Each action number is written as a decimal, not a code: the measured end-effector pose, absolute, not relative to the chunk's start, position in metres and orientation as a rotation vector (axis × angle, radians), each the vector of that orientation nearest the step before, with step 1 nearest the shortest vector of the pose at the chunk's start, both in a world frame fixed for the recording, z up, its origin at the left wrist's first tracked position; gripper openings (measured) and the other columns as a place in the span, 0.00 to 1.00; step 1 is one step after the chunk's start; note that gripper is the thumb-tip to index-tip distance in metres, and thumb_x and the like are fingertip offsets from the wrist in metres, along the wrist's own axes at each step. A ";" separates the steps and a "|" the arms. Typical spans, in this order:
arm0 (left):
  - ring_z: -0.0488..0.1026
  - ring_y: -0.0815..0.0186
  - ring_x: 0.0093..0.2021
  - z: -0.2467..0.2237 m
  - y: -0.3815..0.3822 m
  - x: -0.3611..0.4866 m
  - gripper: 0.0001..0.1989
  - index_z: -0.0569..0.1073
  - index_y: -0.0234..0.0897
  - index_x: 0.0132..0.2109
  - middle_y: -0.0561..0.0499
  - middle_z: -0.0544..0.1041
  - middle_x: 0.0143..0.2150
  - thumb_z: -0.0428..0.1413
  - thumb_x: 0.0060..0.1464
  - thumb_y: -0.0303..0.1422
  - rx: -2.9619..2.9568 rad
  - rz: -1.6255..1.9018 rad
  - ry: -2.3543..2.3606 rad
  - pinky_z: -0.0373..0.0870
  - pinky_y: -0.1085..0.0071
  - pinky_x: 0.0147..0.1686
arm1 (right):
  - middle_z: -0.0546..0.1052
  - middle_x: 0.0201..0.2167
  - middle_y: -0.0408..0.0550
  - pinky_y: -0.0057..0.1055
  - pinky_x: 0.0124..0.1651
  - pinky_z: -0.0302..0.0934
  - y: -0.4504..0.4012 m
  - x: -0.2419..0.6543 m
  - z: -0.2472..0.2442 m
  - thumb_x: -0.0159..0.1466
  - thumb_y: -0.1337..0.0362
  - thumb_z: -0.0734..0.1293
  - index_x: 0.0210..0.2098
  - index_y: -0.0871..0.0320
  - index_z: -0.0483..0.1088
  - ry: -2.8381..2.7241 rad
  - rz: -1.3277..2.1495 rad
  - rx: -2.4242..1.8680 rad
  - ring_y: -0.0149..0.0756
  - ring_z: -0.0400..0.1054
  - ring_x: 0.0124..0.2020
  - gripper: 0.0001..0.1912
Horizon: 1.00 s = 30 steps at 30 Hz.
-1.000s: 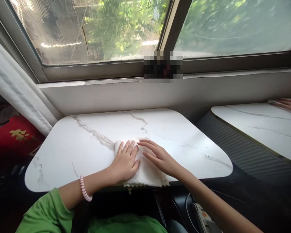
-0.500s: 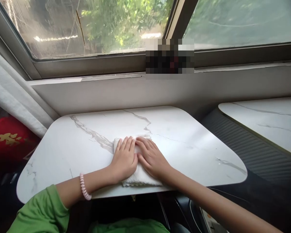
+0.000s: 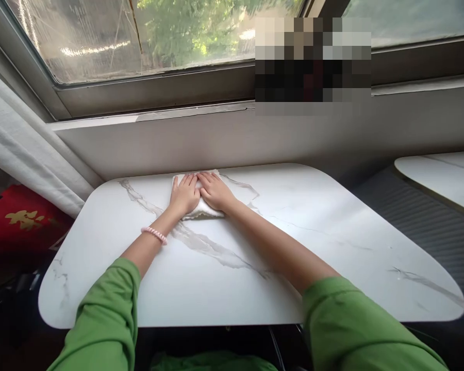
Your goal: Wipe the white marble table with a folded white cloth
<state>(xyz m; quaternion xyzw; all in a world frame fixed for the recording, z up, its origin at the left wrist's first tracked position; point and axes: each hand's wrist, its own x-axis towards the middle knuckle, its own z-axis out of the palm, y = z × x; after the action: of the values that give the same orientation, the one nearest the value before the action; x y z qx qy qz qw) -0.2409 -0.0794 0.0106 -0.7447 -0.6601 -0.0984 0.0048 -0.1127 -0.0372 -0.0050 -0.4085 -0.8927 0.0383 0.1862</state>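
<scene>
A folded white cloth point(image 3: 201, 210) lies on the white marble-patterned table point(image 3: 158, 283), close to its far edge by the wall. My left hand point(image 3: 184, 196) rests flat on the cloth's left part, fingers stretched out. Beside it, my right hand point(image 3: 216, 192) lies flat over the right part, its fingers also extended. The thumbs of both hands almost meet in the middle. Most of the cloth is hidden beneath my palms; its front edge and far corners show. A pink coiled band point(image 3: 153, 235) circles my left wrist.
Behind the table runs a pale wall point(image 3: 170, 141) below a metal-framed window point(image 3: 158, 90). A white curtain point(image 3: 19, 134) and a red item with gold marking point(image 3: 23, 221) are at the left. Another marbled table point(image 3: 444, 178) stands at the right. A patch on the sill is pixelated.
Both hands have slid the cloth away from me, from the table's front middle to near its far edge. My arms are stretched further out, and the view has shifted slightly.
</scene>
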 end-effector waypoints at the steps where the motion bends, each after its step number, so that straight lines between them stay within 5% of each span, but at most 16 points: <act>1: 0.50 0.64 0.67 0.010 -0.071 -0.244 0.25 0.57 0.31 0.65 0.47 0.57 0.68 0.37 0.62 0.30 -2.329 -0.323 -2.062 0.38 0.55 0.67 | 0.62 0.62 0.62 0.42 0.66 0.43 -0.030 -0.117 -0.006 0.63 0.67 0.51 0.61 0.73 0.58 -2.506 0.098 -1.160 0.46 0.53 0.63 0.29; 7: 0.56 0.63 0.65 0.009 -0.046 -0.251 0.23 0.61 0.37 0.62 0.47 0.62 0.65 0.38 0.62 0.29 -2.305 -0.395 -2.069 0.41 0.54 0.66 | 0.66 0.59 0.62 0.43 0.63 0.46 -0.006 -0.127 -0.012 0.62 0.68 0.51 0.56 0.72 0.62 -2.445 0.061 -1.206 0.46 0.57 0.61 0.25; 18: 0.53 0.62 0.66 0.007 -0.071 -0.246 0.23 0.60 0.33 0.63 0.45 0.60 0.66 0.37 0.63 0.29 -2.258 -0.395 -2.085 0.40 0.52 0.66 | 0.67 0.58 0.63 0.41 0.63 0.46 -0.029 -0.123 -0.009 0.63 0.68 0.52 0.52 0.71 0.64 -2.452 0.070 -1.207 0.45 0.57 0.61 0.22; 30: 0.49 0.61 0.68 0.011 -0.221 -0.241 0.25 0.56 0.32 0.66 0.44 0.56 0.68 0.38 0.63 0.31 -2.502 -0.323 -1.860 0.39 0.51 0.67 | 0.57 0.65 0.64 0.49 0.67 0.43 -0.193 -0.092 -0.012 0.67 0.63 0.50 0.63 0.75 0.55 -2.493 0.011 -1.143 0.48 0.47 0.67 0.29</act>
<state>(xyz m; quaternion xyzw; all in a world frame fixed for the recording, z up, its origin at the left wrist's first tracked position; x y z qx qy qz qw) -0.2414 -0.2210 0.0109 -0.7982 -0.5935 -0.1030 0.0038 -0.0921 -0.1926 -0.0117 -0.4084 -0.8910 0.0038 0.1984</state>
